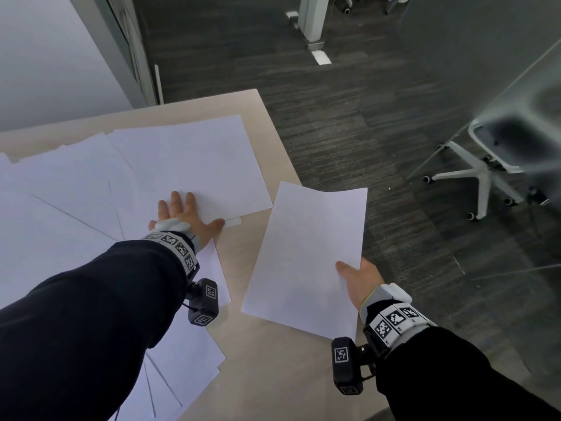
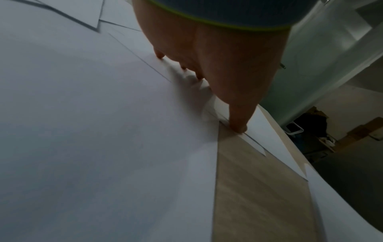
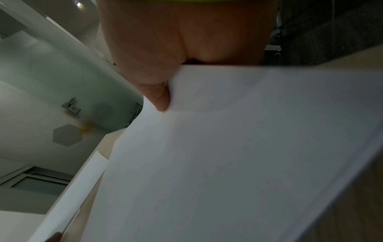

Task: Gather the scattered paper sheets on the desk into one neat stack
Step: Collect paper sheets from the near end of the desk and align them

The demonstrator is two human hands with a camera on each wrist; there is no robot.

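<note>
the paper sheets (image 1: 76, 189) are mostly ungathered: they are fanned and overlapped at odd angles across the left half of the head view, from the upper centre down to the lower left, on the light wood tabletop (image 1: 267, 375). only one held sheet (image 1: 306, 256), or perhaps a thin few, has been lifted off; it is seen right of centre, apart from the spread, with its far corner beyond the tabletop edge over the carpet. the task is judged to be at an early stage, with nearly all of the gathering and all of the squaring left.

the held sheet is pinched at its near right edge by the right hand (image 1: 361, 281), thumb on top and the other fingers hidden beneath; in the right wrist view the thumb is pressed onto the white face.

the left hand (image 1: 182, 214) is laid flat at the centre of the head view, fingers spread and straight, the thumb stretched toward a corner of the topmost sheet (image 1: 188, 159). in the left wrist view its fingertips (image 2: 238, 129) are pressed onto paper beside bare wood. nothing is gripped by it.
</note>
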